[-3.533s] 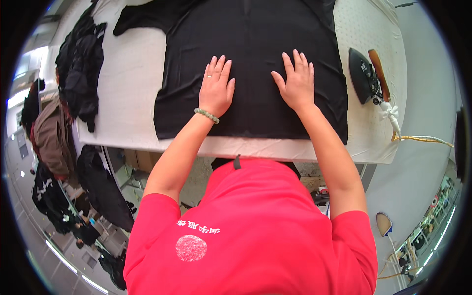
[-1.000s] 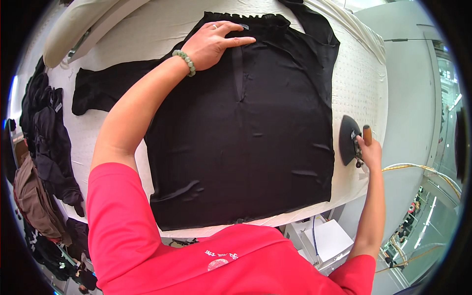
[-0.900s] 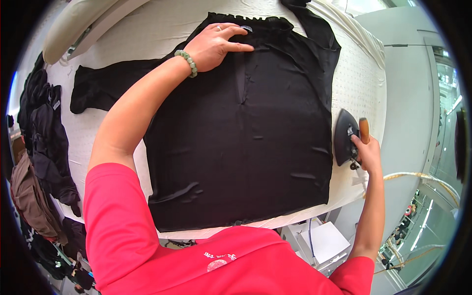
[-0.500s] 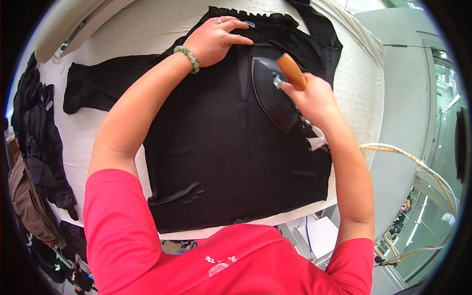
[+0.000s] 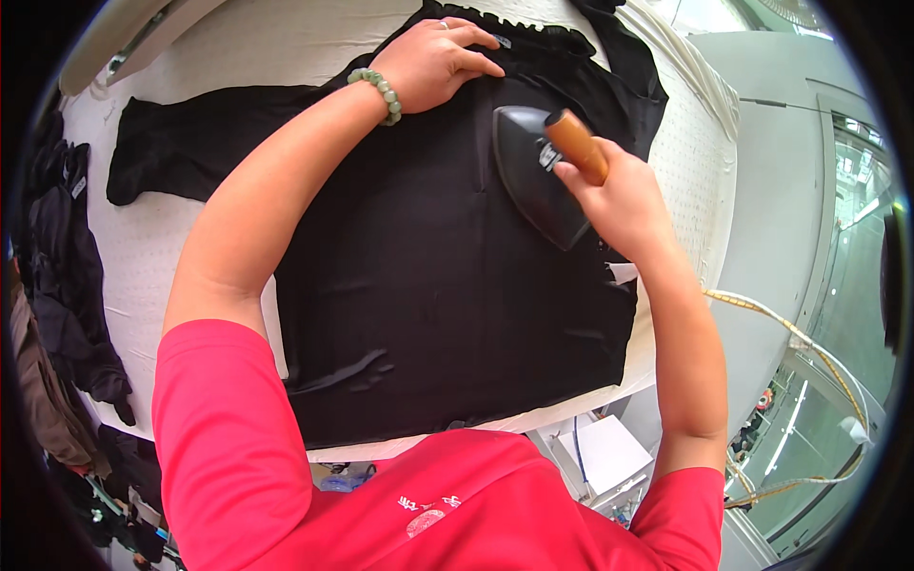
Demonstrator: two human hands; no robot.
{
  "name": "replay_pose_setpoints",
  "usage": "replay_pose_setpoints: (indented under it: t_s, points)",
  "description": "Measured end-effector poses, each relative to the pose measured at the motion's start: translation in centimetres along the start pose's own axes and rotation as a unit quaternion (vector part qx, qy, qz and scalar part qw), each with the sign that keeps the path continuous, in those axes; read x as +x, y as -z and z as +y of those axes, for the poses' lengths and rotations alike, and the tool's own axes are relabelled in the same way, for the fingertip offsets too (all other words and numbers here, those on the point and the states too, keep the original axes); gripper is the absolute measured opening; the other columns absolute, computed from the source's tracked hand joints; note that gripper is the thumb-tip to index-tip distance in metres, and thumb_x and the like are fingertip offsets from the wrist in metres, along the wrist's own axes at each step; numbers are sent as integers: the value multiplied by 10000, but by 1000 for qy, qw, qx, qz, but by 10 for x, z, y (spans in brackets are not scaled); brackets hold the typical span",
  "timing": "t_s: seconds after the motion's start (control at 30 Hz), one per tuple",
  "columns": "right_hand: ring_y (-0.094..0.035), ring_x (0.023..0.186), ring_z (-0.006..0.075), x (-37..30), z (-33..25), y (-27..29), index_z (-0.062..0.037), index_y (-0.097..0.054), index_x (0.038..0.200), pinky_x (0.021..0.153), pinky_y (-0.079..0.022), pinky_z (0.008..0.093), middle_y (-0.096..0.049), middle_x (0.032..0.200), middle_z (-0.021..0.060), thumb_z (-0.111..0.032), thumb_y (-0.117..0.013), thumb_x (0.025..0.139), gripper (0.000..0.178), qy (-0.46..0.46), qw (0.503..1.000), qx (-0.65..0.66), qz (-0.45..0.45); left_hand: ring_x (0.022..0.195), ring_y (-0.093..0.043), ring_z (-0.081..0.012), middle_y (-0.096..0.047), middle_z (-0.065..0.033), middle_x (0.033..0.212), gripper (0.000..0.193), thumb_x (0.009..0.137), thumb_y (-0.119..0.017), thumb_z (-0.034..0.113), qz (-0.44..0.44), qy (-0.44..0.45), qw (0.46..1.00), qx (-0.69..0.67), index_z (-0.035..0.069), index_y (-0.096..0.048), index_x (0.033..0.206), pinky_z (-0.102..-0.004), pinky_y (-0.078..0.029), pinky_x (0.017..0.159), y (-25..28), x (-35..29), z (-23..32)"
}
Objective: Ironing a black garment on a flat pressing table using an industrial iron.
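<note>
A black long-sleeved blouse (image 5: 409,276) with a ruffled collar lies spread out, its collar at the far side. My right hand (image 5: 624,200) grips the wooden handle of a dark iron (image 5: 535,176), whose soleplate rests on the upper right of the blouse front, beside the slit at the neck. Near the collar, my left hand (image 5: 438,65) presses on the cloth with thumb and fingers apart, holding nothing. A few creases show at the blouse's lower left.
The blouse lies on a padded white ironing table (image 5: 143,276). Dark garments (image 5: 71,276) hang over its left edge. A hose and cable (image 5: 800,328) run along the right. A white sheet (image 5: 606,452) sits below the near edge.
The iron has shifted slightly right and its handle has turned a little. My left hand has moved slightly right and away from me along the collar. The view has shifted slightly.
</note>
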State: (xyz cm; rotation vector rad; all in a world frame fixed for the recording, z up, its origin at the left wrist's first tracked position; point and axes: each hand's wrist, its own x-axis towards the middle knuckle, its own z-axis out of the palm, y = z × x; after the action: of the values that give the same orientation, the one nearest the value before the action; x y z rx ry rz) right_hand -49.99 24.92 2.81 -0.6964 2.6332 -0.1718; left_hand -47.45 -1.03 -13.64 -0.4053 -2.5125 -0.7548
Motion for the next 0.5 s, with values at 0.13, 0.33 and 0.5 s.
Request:
replay_pose_setpoints:
  t_s: [0.13, 0.33, 0.5]
  points:
    - [-713, 923, 387, -9, -8, -11, -4, -666, 1210, 829, -557, 435, -736, 944, 208, -324, -730, 915, 440, 83, 994, -72, -10, 1178, -624, -262, -694, 2, 1246, 205, 911, -706, 124, -6, -5, 1000, -3, 226, -783, 1070, -391, -519, 978, -2, 2, -1]
    - [-720, 893, 370, 33, -26, -13, 2, -669, 1198, 804, -564, 431, -738, 932, 203, -302, -718, 922, 414, 83, 994, -77, -12, 1161, -631, -271, -699, -13, 1235, 223, 904, -693, 73, -8, -1, 1000, -21, 194, -780, 1070, -392, -525, 976, 0, 3, -3]
    - [-722, 849, 356, 61, -30, -4, 4, -682, 1148, 779, -565, 416, -735, 903, 204, -281, -707, 927, 361, 48, 997, -45, -39, 1167, -626, -298, -696, -38, 1237, 272, 905, -641, -7, -21, 0, 999, -28, 152, -766, 1087, -400, -520, 988, 2, 5, -7]
